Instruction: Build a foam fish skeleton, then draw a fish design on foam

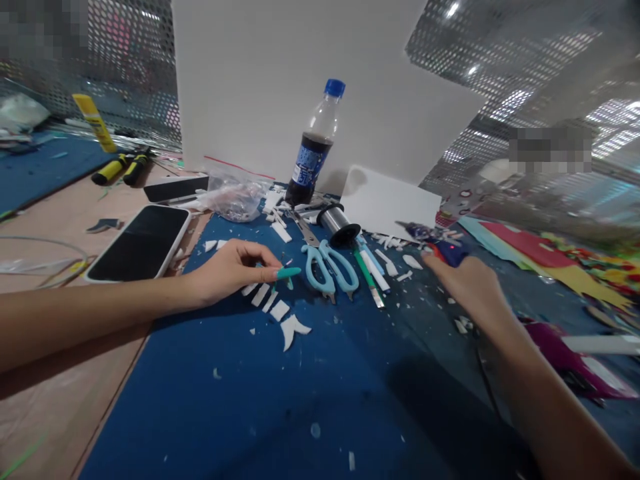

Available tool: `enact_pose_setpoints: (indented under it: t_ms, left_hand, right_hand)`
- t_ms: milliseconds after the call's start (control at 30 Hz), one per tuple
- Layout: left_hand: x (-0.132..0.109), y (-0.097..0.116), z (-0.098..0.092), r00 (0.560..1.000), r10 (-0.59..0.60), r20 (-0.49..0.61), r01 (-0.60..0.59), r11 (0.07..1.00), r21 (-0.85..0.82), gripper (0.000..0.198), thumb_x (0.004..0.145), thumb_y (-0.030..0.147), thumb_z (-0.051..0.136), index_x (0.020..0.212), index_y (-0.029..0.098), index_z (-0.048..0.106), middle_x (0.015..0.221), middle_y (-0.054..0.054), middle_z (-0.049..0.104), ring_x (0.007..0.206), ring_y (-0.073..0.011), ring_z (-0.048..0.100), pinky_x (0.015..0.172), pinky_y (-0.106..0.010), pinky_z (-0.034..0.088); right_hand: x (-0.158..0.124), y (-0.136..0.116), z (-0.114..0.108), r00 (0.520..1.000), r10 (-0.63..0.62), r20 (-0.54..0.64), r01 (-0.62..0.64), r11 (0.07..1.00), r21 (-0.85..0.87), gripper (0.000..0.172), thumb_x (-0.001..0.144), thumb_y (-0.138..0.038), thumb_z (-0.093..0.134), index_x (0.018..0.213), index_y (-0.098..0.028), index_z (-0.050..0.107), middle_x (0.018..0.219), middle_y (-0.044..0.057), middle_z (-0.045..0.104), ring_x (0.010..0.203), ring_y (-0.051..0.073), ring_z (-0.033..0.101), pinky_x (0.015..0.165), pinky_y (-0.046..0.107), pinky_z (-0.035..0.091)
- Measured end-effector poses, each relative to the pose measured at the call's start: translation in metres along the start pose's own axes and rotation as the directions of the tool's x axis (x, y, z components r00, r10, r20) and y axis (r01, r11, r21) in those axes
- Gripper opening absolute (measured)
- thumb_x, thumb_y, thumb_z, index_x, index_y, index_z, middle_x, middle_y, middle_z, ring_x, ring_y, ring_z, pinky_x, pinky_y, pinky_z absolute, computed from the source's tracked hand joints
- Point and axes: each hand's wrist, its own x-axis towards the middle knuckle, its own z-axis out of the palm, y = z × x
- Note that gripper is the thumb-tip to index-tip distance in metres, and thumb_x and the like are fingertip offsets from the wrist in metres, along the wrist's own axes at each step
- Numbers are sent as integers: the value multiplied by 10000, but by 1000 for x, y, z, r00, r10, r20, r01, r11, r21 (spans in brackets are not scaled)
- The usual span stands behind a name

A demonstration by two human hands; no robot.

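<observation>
My left hand (235, 268) rests on the blue mat (240, 400), fingers loosely curled, a long teal nail pointing right over several small white cut pieces (273, 307). Nothing is plainly in it. Light blue scissors (331, 268) lie just right of its fingertips. My right hand (467, 280) reaches forward to a dark blue glue gun (440, 243) with a red light; its fingers are wrapped round the gun's body. A white fishtail-shaped piece (293, 328) lies nearer to me.
A cola bottle with a blue cap (314, 147) stands before a white board (300, 80). A metal spool (339, 227), green and white pens (371, 270), a phone (140, 243), a plastic bag (235, 197), yellow-handled tools (120, 168) and coloured paper (550, 257) surround the mat.
</observation>
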Motion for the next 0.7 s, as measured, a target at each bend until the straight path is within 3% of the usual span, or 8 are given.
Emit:
enact_pose_setpoints:
  t_ms: [167,267,367,467,700]
  left_hand:
    - [0,-2,1,999,-12,-35,12,1000,-13,139,694,305,767,701,172,726,693,-31,693,632,-107,583,584,-221,470]
    - [-1,-1,1,999,-20,-42,20,1000,-5,142,692,300,769,676,168,720,674,-29,687,607,-106,577,556,-215,465]
    - [-1,2,2,999,-37,-39,38,998,39,133,699,272,757,642,164,705,657,-21,685,580,-98,574,535,-203,461]
    - [-1,6,4,998,-61,-3,61,990,124,141,712,281,737,641,163,708,647,-19,688,555,-92,565,500,-190,442]
    - [-3,10,9,998,-66,-4,65,971,231,135,728,280,718,648,172,722,598,1,663,503,-67,515,447,-160,396]
  right_hand:
    - [-22,-38,-19,996,78,-52,-71,990,124,400,808,-602,481,649,-236,453,569,56,551,514,187,498,546,331,387]
    - [-38,-67,-17,989,-14,-149,54,961,272,308,718,-482,626,649,-232,460,570,19,536,521,170,476,563,319,374]
    - [-51,-85,-8,982,-130,-134,166,936,310,322,671,-483,675,754,-217,513,658,53,609,583,210,544,581,333,403]
    - [-58,-87,3,966,-209,-151,249,911,329,368,646,-509,702,804,-221,535,691,55,638,610,234,579,585,344,430]
    - [-69,-76,22,905,-351,-240,401,891,211,191,761,-354,593,729,-243,442,604,46,592,526,214,566,508,329,422]
